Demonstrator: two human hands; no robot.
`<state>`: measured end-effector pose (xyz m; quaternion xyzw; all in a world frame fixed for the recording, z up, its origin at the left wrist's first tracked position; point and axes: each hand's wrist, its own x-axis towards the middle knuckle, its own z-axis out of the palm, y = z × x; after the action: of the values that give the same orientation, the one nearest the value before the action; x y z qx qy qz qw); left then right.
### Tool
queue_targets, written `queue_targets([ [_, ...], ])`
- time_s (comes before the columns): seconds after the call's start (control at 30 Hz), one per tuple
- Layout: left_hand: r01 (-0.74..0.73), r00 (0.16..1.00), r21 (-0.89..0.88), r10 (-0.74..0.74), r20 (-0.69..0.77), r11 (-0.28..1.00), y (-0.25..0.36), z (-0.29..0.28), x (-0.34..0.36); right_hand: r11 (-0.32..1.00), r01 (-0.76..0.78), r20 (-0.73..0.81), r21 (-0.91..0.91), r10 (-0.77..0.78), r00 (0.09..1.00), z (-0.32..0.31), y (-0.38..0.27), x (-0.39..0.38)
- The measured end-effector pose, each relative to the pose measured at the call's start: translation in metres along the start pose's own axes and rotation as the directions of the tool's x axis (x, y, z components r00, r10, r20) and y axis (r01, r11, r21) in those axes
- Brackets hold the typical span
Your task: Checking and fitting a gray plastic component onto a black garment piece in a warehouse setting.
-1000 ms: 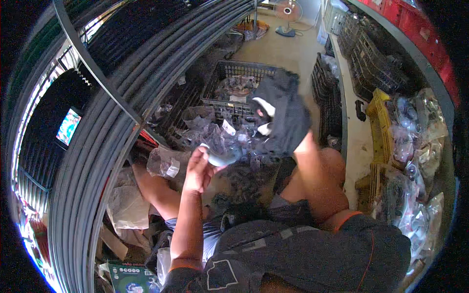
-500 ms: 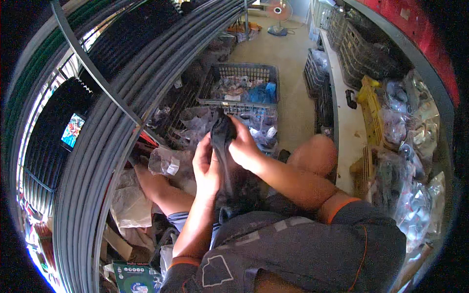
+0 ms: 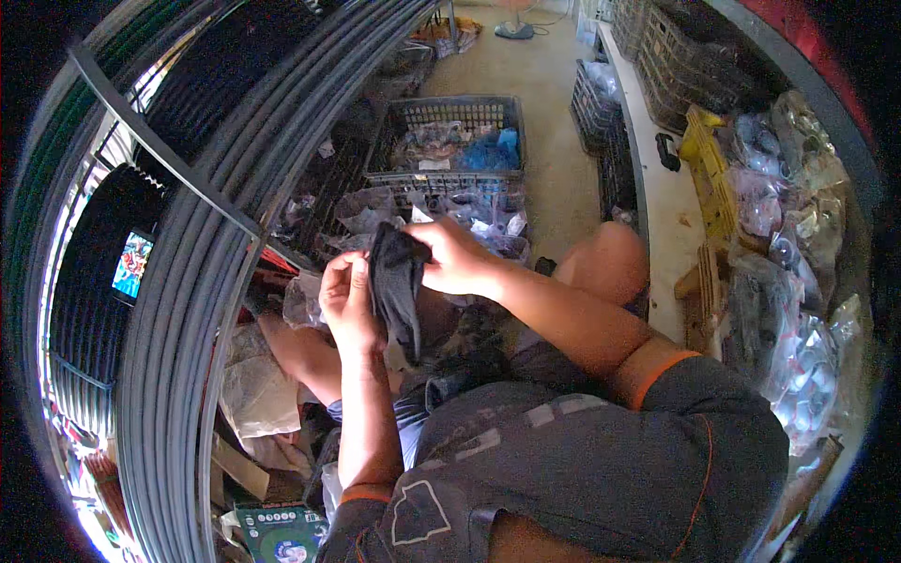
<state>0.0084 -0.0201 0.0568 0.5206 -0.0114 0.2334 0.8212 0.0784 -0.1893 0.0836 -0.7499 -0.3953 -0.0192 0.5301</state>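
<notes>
A limp piece of black cloth (image 3: pixel 397 281), shaped rather like a sock, is held up between my two hands above my lap. My left hand (image 3: pixel 353 305) pinches its left edge between thumb and fingers. My right hand (image 3: pixel 454 257) grips the upper right side, its fingertips partly hidden behind the fabric. The cloth's narrow lower end hangs down freely. More dark material (image 3: pixel 474 338) lies below it between my legs, too dim to make out.
A black plastic crate (image 3: pixel 450 175) holding bagged items stands ahead. On the left, a rack of grey tubes (image 3: pixel 178 310) curves past, with a lit phone (image 3: pixel 132 264) behind. A pale shelf (image 3: pixel 668 244) on the right bears a yellow crate (image 3: pixel 706 178) and clear bags of fittings (image 3: pixel 798 375).
Both hands have shifted left in the picture. The black cloth, stretched upright between them before, now hangs broader with its lower end loose. The view has tilted slightly downward.
</notes>
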Motion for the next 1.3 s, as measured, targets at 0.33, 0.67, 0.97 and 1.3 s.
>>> queue_targets([
  [0.33,-0.517,0.855,0.685,0.277,0.438,0.513,0.006,0.01,-0.012,0.531,-0.3,0.029,0.792,0.459,0.888,-0.004,0.004,0.006],
  [0.67,-0.276,0.883,0.661,-0.088,0.461,0.698,-0.009,0.029,0.001,0.738,-0.31,-0.077,0.6,0.439,0.895,0.009,0.018,-0.001],
  [0.97,0.513,0.77,0.143,-0.528,0.36,0.846,0.008,0.042,-0.007,0.91,0.28,-0.252,-0.305,-0.361,0.898,-0.024,0.014,-0.003],
  [1.3,-0.36,0.925,0.751,0.107,0.364,0.553,-0.025,0.04,0.006,0.734,-0.259,-0.204,0.628,0.477,0.855,-0.003,0.01,0.007],
])
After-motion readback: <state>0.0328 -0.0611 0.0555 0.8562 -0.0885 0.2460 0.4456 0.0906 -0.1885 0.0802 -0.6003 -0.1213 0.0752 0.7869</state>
